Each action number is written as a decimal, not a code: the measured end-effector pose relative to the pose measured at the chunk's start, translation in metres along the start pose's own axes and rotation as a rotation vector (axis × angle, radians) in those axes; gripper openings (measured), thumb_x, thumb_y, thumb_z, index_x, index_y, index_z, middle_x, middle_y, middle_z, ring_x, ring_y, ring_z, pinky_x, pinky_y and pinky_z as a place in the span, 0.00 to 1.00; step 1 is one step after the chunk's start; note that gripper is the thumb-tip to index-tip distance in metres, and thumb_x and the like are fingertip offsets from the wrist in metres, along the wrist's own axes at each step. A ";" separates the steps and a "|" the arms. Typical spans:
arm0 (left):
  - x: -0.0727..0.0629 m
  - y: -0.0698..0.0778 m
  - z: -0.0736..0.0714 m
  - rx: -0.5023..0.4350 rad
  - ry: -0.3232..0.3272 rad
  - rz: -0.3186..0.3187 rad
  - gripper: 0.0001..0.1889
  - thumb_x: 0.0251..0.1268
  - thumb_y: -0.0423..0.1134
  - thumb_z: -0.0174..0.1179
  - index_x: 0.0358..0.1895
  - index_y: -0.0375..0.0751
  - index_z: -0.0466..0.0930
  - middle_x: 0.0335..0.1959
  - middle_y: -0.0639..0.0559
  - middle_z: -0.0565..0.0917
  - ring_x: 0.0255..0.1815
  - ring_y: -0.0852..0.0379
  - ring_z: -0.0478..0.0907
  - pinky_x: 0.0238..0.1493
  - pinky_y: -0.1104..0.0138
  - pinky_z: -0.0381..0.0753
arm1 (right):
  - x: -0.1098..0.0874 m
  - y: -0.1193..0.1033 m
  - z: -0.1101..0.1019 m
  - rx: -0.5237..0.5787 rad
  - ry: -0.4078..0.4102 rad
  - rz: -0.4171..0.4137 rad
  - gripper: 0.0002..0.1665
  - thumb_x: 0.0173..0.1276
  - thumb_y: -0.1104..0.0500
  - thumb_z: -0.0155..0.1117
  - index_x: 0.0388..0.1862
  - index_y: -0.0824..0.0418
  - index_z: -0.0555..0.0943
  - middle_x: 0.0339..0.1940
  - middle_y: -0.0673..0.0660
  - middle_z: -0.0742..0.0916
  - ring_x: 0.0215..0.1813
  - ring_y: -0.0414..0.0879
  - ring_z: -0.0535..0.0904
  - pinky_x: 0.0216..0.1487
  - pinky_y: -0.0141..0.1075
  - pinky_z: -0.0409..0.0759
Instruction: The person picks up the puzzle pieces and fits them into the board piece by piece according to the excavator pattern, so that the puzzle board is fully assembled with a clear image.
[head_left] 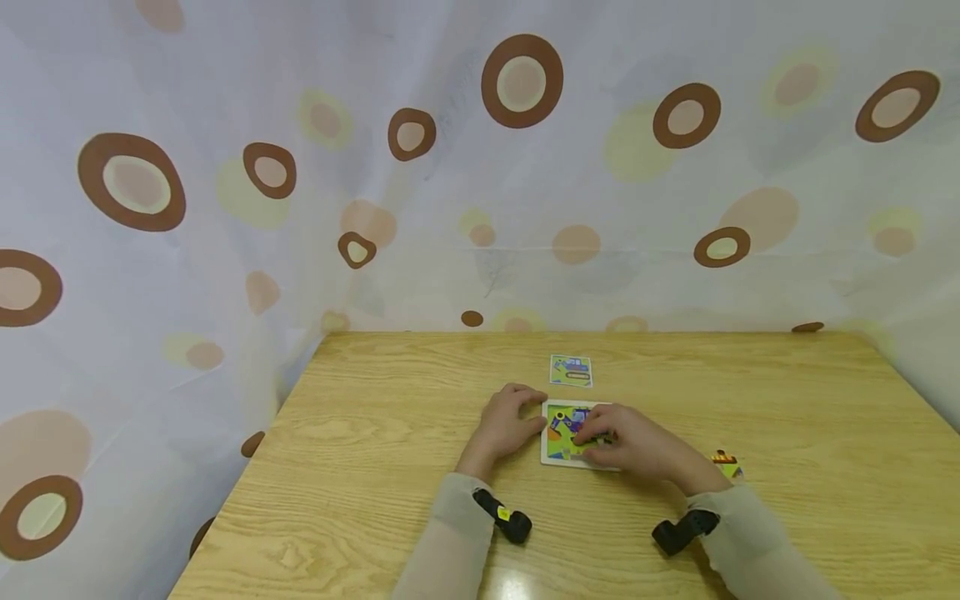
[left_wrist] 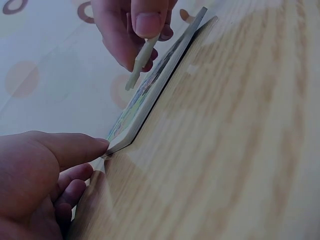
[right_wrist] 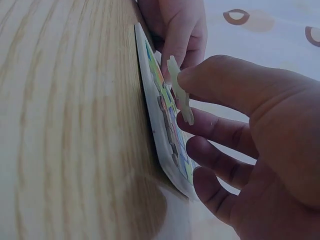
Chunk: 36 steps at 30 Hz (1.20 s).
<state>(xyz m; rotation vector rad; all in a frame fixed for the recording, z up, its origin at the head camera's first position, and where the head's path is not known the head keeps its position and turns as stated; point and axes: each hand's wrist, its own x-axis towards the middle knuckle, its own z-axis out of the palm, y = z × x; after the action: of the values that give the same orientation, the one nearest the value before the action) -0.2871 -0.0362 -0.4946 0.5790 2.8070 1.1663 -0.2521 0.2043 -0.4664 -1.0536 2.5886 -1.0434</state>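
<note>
A puzzle board (head_left: 545,446) with a pale rim and a colourful vehicle picture lies on the table. At its left edge, my left hand (head_left: 510,421) touches the rim with the thumb; its other fingers lie bent near the upper left corner. Over the right part of the board, my right hand (head_left: 633,442) pinches a thin puzzle piece (right_wrist: 179,92) between thumb and fingers. In both wrist views the piece is tilted and apart from the board. Only its pale edge shows clearly, so its picture cannot be told. The right hand covers part of the board in the head view.
A small picture card (head_left: 571,371) with a blue vehicle lies just behind the board. Loose colourful puzzle pieces (head_left: 726,467) lie to the right, partly behind the right wrist. The wooden table (head_left: 375,500) meets a patterned curtain (head_left: 450,275) at the back.
</note>
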 end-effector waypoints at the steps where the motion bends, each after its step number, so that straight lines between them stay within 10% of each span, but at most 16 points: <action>1: 0.000 0.000 0.000 0.001 0.001 0.002 0.18 0.67 0.40 0.63 0.59 0.47 0.82 0.61 0.49 0.75 0.65 0.46 0.69 0.67 0.53 0.65 | 0.000 0.000 0.000 -0.002 0.000 -0.004 0.08 0.67 0.58 0.69 0.44 0.54 0.88 0.44 0.48 0.83 0.47 0.45 0.78 0.46 0.38 0.81; 36: 0.001 0.000 0.000 -0.015 -0.007 -0.016 0.18 0.67 0.40 0.63 0.59 0.47 0.82 0.61 0.48 0.75 0.65 0.46 0.68 0.67 0.53 0.65 | 0.002 -0.002 0.008 -0.092 0.010 -0.041 0.09 0.66 0.64 0.68 0.43 0.55 0.89 0.40 0.47 0.81 0.42 0.41 0.76 0.43 0.35 0.79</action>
<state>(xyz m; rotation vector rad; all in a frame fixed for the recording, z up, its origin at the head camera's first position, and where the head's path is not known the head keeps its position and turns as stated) -0.2881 -0.0356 -0.4945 0.5573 2.7890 1.1792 -0.2495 0.1981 -0.4711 -1.1297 2.6572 -0.9485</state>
